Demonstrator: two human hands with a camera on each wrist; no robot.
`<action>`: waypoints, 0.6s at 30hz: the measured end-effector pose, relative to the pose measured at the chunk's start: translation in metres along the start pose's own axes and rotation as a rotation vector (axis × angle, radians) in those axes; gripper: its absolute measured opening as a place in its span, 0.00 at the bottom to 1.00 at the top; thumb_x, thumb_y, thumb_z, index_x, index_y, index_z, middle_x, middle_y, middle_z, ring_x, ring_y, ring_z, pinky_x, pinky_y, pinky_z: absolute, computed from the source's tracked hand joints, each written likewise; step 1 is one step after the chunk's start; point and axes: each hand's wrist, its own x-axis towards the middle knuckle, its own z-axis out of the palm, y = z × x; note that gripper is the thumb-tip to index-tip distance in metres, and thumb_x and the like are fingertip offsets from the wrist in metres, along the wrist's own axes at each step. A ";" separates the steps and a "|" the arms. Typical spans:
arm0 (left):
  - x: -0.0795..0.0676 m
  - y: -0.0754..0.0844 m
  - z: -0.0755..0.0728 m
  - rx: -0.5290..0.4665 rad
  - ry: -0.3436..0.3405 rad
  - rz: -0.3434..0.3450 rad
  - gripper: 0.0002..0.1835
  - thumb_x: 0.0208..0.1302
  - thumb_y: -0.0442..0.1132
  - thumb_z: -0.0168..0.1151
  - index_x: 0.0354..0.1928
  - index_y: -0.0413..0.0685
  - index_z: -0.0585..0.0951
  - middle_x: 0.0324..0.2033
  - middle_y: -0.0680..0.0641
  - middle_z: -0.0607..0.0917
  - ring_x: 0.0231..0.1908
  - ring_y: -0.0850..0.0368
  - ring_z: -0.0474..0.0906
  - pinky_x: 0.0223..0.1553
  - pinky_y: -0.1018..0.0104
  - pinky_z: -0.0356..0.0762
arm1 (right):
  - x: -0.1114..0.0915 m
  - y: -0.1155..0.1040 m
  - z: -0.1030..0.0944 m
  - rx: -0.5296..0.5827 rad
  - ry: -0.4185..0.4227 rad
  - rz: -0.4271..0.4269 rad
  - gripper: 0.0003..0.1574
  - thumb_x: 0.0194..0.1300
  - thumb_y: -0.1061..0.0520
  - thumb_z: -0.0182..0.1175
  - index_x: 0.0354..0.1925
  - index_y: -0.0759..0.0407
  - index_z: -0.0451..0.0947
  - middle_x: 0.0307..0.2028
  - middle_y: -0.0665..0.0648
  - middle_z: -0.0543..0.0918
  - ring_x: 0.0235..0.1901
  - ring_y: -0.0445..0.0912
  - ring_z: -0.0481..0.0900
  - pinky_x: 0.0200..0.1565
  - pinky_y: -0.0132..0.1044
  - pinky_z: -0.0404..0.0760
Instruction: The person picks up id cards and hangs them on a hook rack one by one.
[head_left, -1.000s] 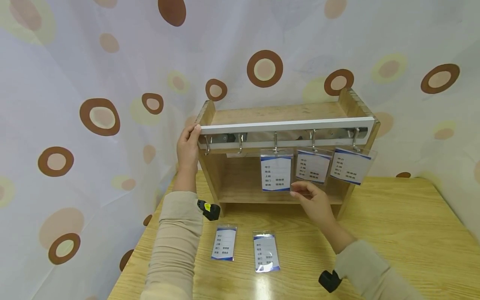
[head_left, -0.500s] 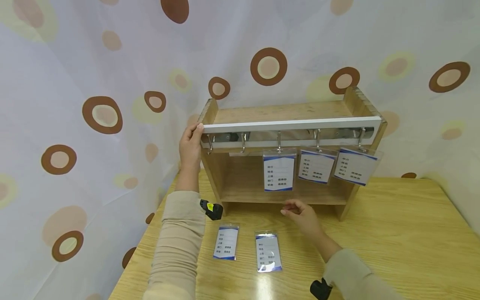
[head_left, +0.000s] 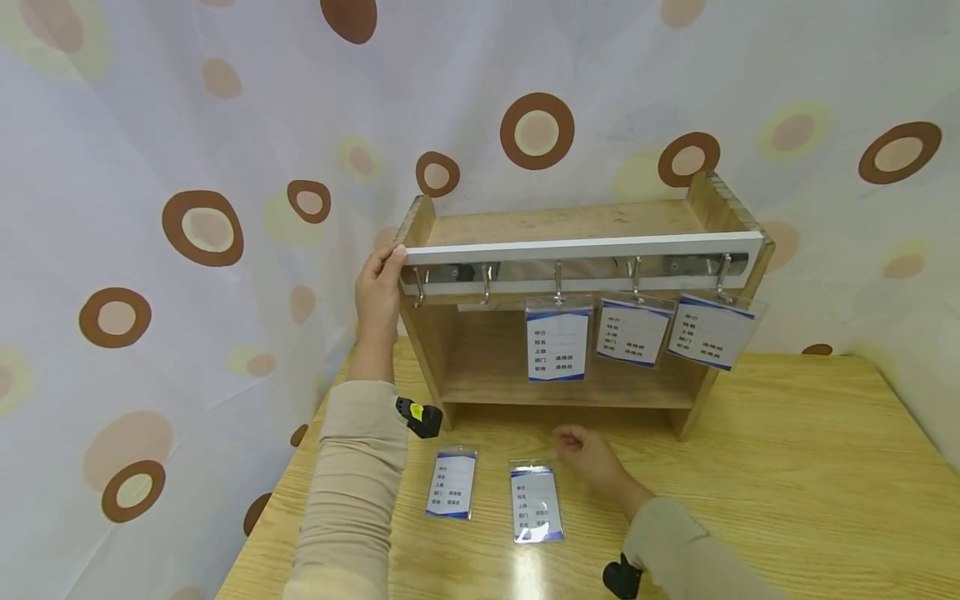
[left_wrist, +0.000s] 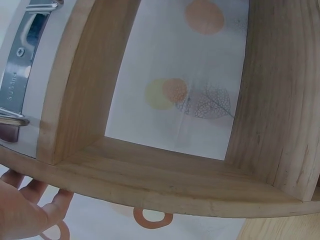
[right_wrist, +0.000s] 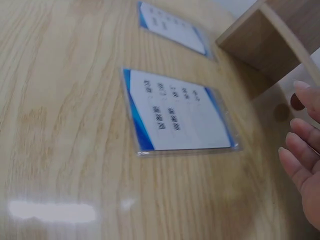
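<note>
My left hand [head_left: 378,287] holds the upper left corner of a wooden shelf [head_left: 566,392], thumb at the end of its white hook rail [head_left: 585,248]. The left wrist view shows these fingers [left_wrist: 34,191] against the shelf's side board. My right hand [head_left: 588,458], holding nothing, is low over the table with fingers loosely bent. Just left of it lies a clear-sleeved name badge [head_left: 536,504], which the right wrist view also shows beside my fingers [right_wrist: 300,145]. Another badge [head_left: 452,483] lies further left. Three badges hang from the rail: one in the middle [head_left: 558,343], two to its right [head_left: 635,332].
Two hooks [head_left: 487,283] at the rail's left end carry no badge. The shelf stands on a wood-grain table [head_left: 795,450] close to a patterned wall covering [head_left: 615,83]. Light glares off the table [head_left: 528,571] near the front.
My right hand has moved down and left, away from the middle hanging badge to beside the nearer badge on the table. My left hand stays on the shelf corner.
</note>
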 end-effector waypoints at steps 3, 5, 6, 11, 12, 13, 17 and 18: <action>0.001 0.000 -0.002 0.024 -0.008 -0.007 0.18 0.58 0.44 0.56 0.46 0.40 0.76 0.48 0.48 0.75 0.50 0.62 0.66 0.51 0.72 0.60 | -0.001 0.005 0.005 -0.015 -0.028 0.026 0.24 0.51 0.65 0.60 0.47 0.74 0.68 0.38 0.61 0.74 0.39 0.52 0.72 0.41 0.40 0.72; 0.001 0.000 -0.003 0.031 -0.016 -0.013 0.18 0.57 0.44 0.56 0.47 0.41 0.76 0.48 0.49 0.74 0.51 0.62 0.65 0.51 0.71 0.59 | -0.002 0.008 0.008 -0.019 -0.048 0.051 0.27 0.49 0.66 0.61 0.48 0.74 0.67 0.40 0.62 0.74 0.41 0.54 0.71 0.43 0.42 0.71; 0.001 0.001 -0.004 0.031 -0.021 -0.015 0.18 0.57 0.44 0.56 0.47 0.41 0.76 0.49 0.49 0.74 0.51 0.62 0.65 0.52 0.71 0.59 | -0.002 0.009 0.009 -0.030 -0.056 0.057 0.28 0.48 0.66 0.62 0.49 0.73 0.67 0.42 0.63 0.74 0.43 0.56 0.71 0.44 0.43 0.71; 0.001 0.002 -0.004 0.031 -0.029 -0.023 0.19 0.57 0.45 0.56 0.47 0.40 0.76 0.49 0.49 0.74 0.51 0.62 0.65 0.52 0.70 0.59 | -0.003 0.014 0.015 -0.149 -0.077 0.074 0.34 0.46 0.63 0.64 0.53 0.69 0.65 0.49 0.66 0.71 0.48 0.59 0.68 0.47 0.47 0.68; 0.001 0.002 -0.004 0.031 -0.028 -0.025 0.19 0.57 0.45 0.56 0.47 0.40 0.76 0.49 0.49 0.74 0.51 0.62 0.65 0.52 0.70 0.59 | -0.002 0.016 0.016 -0.168 -0.076 0.074 0.35 0.46 0.63 0.64 0.53 0.68 0.65 0.50 0.65 0.70 0.49 0.59 0.67 0.47 0.48 0.68; 0.001 0.002 -0.003 0.033 -0.028 -0.027 0.19 0.57 0.45 0.56 0.47 0.40 0.76 0.49 0.49 0.74 0.51 0.62 0.65 0.52 0.70 0.59 | -0.002 0.017 0.017 -0.189 -0.079 0.071 0.35 0.46 0.63 0.64 0.54 0.68 0.65 0.50 0.65 0.70 0.49 0.59 0.67 0.47 0.48 0.67; 0.001 0.002 -0.004 0.048 -0.024 -0.035 0.19 0.57 0.45 0.56 0.47 0.42 0.76 0.49 0.49 0.74 0.51 0.62 0.65 0.52 0.70 0.59 | 0.000 0.025 0.022 -0.226 -0.112 0.028 0.37 0.45 0.65 0.64 0.55 0.70 0.63 0.53 0.66 0.67 0.53 0.60 0.62 0.51 0.50 0.62; 0.001 0.002 -0.004 0.054 -0.023 -0.037 0.19 0.57 0.46 0.56 0.47 0.42 0.76 0.49 0.50 0.74 0.51 0.62 0.64 0.52 0.69 0.58 | 0.001 0.026 0.023 -0.231 -0.123 0.007 0.39 0.44 0.65 0.65 0.55 0.71 0.62 0.53 0.67 0.67 0.54 0.61 0.61 0.52 0.50 0.61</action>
